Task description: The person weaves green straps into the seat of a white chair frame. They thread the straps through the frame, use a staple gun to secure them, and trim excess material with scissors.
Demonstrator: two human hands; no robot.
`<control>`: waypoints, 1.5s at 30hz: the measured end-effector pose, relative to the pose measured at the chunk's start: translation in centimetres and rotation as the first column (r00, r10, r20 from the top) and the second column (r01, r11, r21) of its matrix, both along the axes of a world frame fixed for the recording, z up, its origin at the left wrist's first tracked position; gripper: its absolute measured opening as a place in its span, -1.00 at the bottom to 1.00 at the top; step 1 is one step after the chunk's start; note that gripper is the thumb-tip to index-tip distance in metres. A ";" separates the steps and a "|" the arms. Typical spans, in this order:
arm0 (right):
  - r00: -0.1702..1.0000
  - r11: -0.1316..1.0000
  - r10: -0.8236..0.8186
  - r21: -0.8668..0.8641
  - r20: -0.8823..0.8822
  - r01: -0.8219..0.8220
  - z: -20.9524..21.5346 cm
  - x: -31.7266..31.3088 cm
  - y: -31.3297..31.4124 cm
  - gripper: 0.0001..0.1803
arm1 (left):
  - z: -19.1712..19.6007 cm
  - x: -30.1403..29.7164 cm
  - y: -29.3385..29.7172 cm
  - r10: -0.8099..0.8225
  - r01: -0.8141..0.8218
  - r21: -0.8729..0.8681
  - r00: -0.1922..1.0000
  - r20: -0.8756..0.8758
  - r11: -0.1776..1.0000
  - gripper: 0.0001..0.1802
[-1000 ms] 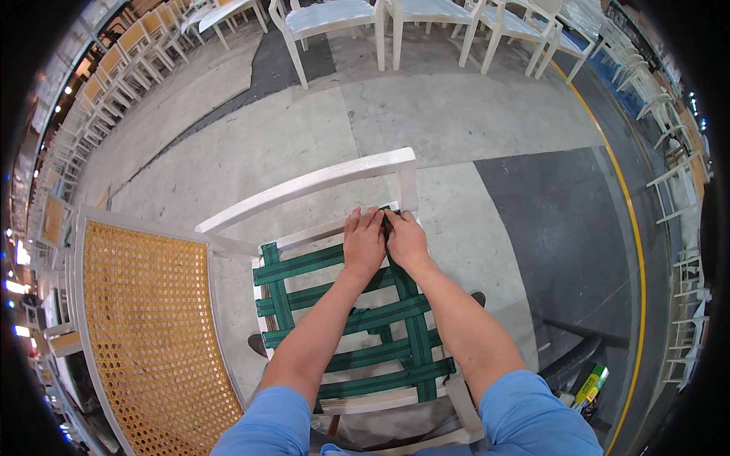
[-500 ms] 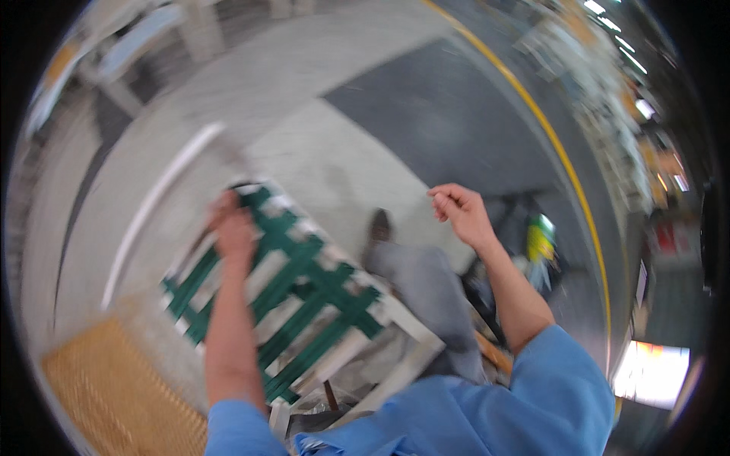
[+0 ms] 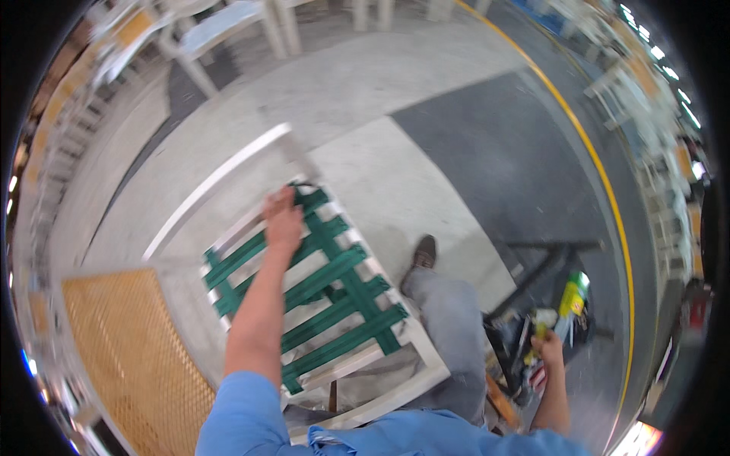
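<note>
A white chair frame [image 3: 433, 357] stands tilted before me, its seat crossed by woven green webbing straps [image 3: 327, 285]. At the far corner of the seat, my left hand [image 3: 283, 220] is closed on the end of a green strap where it meets the frame. My right hand [image 3: 549, 351] is low on the right, among tools on a dark stand. Its fingers close round a small yellow-green handle [image 3: 541, 331]; the rest of that tool is hidden among the others.
A yellow and green spray can [image 3: 575, 295] stands in the black tool stand [image 3: 544, 262]. A woven tan panel [image 3: 125, 342] lies at the left. My right leg [image 3: 449, 311] is beside the chair. White chair frames [image 3: 228, 26] line the back, and a yellow line [image 3: 589, 152] curves along the floor.
My right hand has come down from the air beside the chair into the tool stand and taken hold of a yellow-green handle. My left hand stays at the far seat corner.
</note>
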State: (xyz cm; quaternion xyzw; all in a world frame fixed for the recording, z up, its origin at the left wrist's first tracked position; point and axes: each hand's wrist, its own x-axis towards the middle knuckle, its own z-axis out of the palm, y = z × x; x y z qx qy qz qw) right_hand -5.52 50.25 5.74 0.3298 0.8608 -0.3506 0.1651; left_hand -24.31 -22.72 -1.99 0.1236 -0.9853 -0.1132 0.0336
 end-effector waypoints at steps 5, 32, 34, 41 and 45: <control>0.998 0.999 -0.026 0.023 -0.065 0.028 1.2 -1.0 -2.1 -0.51 | -1.4 1.7 -0.4 0.095 -0.087 0.065 0.986 -0.139 0.994 -0.38; 0.713 0.594 0.660 -0.417 -0.237 -0.688 3.1 -25.9 -62.1 -0.64 | -1.8 2.5 -0.1 0.206 -0.132 0.268 0.940 -0.273 0.954 -0.40; 0.699 0.595 0.669 -0.383 -0.252 -0.707 2.6 -25.9 -63.1 -0.63 | -2.0 2.6 -0.2 0.221 -0.140 0.287 0.936 -0.272 0.948 -0.40; 0.697 0.620 0.652 -0.319 -0.300 -0.717 1.3 -26.3 -64.8 -0.55 | -2.2 2.6 -0.3 0.249 -0.147 0.315 0.917 -0.313 0.938 -0.40; 0.693 0.616 0.659 -0.319 -0.291 -0.720 1.1 -26.5 -64.7 -0.55 | -2.2 2.6 -0.3 0.248 -0.143 0.317 0.914 -0.321 0.938 -0.40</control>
